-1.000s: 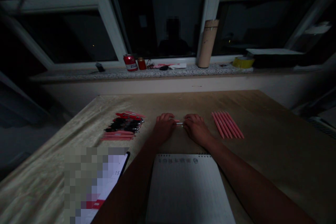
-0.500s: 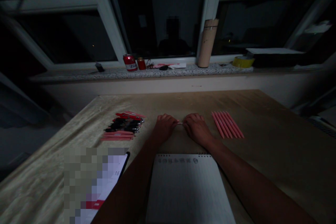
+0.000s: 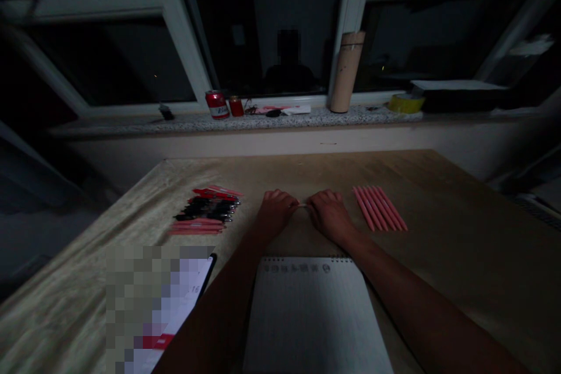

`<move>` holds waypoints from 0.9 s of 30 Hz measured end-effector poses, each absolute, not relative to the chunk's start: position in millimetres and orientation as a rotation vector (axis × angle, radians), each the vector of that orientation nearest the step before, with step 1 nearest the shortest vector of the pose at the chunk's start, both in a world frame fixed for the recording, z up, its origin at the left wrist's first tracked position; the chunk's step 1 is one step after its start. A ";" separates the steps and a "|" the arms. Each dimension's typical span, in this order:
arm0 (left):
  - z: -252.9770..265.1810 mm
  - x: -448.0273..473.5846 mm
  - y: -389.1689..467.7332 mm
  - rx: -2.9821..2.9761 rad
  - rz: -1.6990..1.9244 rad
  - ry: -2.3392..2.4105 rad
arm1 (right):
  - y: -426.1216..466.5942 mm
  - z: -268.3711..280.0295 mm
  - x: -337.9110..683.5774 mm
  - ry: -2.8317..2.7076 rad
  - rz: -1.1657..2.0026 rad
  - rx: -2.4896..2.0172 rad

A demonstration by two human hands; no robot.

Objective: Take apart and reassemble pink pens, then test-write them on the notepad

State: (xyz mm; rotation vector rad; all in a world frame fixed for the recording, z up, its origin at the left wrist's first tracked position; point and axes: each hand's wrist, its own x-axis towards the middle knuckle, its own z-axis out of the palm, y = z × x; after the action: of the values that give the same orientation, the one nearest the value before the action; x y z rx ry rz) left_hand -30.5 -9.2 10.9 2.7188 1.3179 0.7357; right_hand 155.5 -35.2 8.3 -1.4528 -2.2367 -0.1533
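My left hand [image 3: 278, 210] and my right hand [image 3: 326, 210] rest close together over the middle of the table, fingers closed. Between them shows a short pale piece of a slim pen [image 3: 303, 205], its ends covered by my fingers. To the right of my right hand lies a neat slanted row of several pink pens [image 3: 379, 208]. Left of my left hand is a bundle of pens: black ones [image 3: 210, 208] in the middle, red ones [image 3: 214, 193] behind, and pink ones [image 3: 197, 227] in front.
A spiral notebook [image 3: 315, 315] lies below my hands, between my forearms. A lit phone [image 3: 190, 286] is beside my left forearm, partly blurred out. On the windowsill [image 3: 188, 124] stand a red can [image 3: 218, 105], a small red jar [image 3: 236, 106], a tan bottle [image 3: 347, 73] and a yellow tape roll [image 3: 407, 103].
Both hands stay in nearly the same place, still on the pen, with only a tiny shift of the fingers. The pens on both sides lie unchanged.
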 end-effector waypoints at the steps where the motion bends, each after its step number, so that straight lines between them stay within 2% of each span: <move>1: 10.8 -30.3 -9.2 2.720 0.737 1.317 | -35.5 8.5 155.4 -2.236 -0.151 -1.448; 27: 5.1 -28.9 -5.0 2.791 0.695 1.224 | -36.3 7.4 154.1 -2.308 -0.038 -1.321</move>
State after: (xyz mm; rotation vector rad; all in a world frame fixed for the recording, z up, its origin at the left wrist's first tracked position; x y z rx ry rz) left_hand -28.9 -5.0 5.1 2.7913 1.2244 0.6946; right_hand 154.1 -36.3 7.4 -1.3215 -2.3080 -0.0380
